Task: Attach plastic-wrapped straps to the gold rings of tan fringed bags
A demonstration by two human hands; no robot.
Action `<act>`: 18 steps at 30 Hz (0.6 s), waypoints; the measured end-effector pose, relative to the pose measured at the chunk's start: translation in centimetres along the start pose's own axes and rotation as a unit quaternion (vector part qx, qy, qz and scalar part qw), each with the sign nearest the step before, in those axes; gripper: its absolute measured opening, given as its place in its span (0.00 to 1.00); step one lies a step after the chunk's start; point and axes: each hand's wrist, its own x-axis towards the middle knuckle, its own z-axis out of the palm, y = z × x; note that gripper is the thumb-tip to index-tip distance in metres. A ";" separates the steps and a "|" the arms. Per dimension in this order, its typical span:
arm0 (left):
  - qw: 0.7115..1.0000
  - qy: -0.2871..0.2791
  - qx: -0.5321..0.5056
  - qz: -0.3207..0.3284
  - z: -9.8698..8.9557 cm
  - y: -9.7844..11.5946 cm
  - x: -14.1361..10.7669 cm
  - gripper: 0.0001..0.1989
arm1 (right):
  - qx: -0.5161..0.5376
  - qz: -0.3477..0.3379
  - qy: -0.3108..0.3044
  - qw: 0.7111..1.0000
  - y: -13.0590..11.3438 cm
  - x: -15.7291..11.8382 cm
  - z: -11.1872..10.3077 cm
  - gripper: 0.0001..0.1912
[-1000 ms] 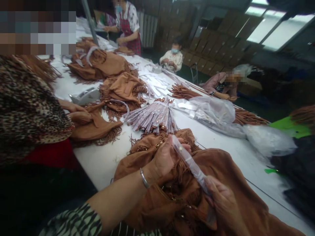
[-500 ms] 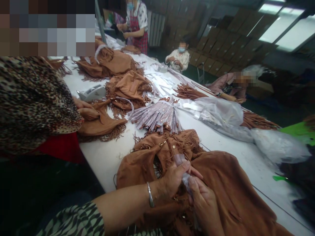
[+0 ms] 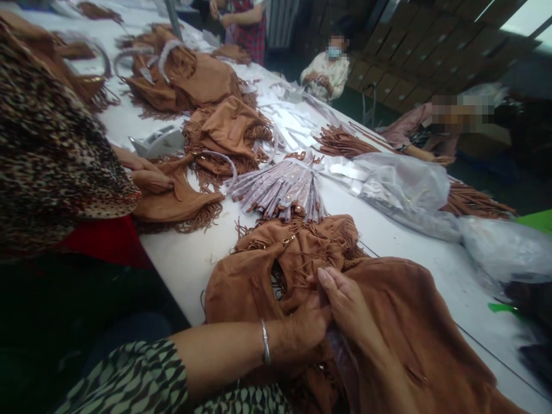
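A brown bag strap [image 3: 342, 356] in clear plastic wrap runs between my hands and hangs down below them. My left hand [image 3: 308, 322], with a silver bangle at the wrist, is closed around the strap, its fingers partly hidden. Just above it, my right hand [image 3: 347, 296] pinches the strap near its upper end. Beneath both hands lies a brown suede-like bag [image 3: 241, 290] with a zipper and fringe. Another brown bag body [image 3: 401, 310] spreads out to the right, under my right forearm.
A fanned bundle of plastic-wrapped straps [image 3: 280, 187] lies ahead on the white table [image 3: 172, 270]. Fringed bags [image 3: 233, 129] and a tape dispenser [image 3: 159, 141] stand beyond. A co-worker's hand [image 3: 150, 175] rests on a bag at left. Plastic bags [image 3: 401, 184] lie at right.
My right hand has moved up past my left, to the strap's upper end. The pale plastic-covered end that stuck out above my left hand is now covered. The view has tilted down slightly.
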 end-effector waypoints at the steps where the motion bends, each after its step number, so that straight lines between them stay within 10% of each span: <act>1: 1.000 -0.029 0.010 0.001 -0.8 -0.2 -0.3 0.21 | 0.047 0.019 -0.010 0.999 0.5 0.0 0.4 0.20; 6: 0.974 -0.122 0.186 0.039 -7.1 -0.1 -1.4 0.14 | 0.286 0.141 0.036 0.947 3.1 -1.7 0.9 0.19; 12: 0.901 0.170 0.398 -0.013 -15.0 -0.2 2.6 0.09 | 0.426 0.237 0.013 0.873 3.7 -4.0 -0.4 0.16; 18: 0.913 0.074 0.387 -0.108 -18.1 -2.6 6.7 0.08 | 0.455 0.317 0.018 0.832 1.1 -6.7 -3.8 0.19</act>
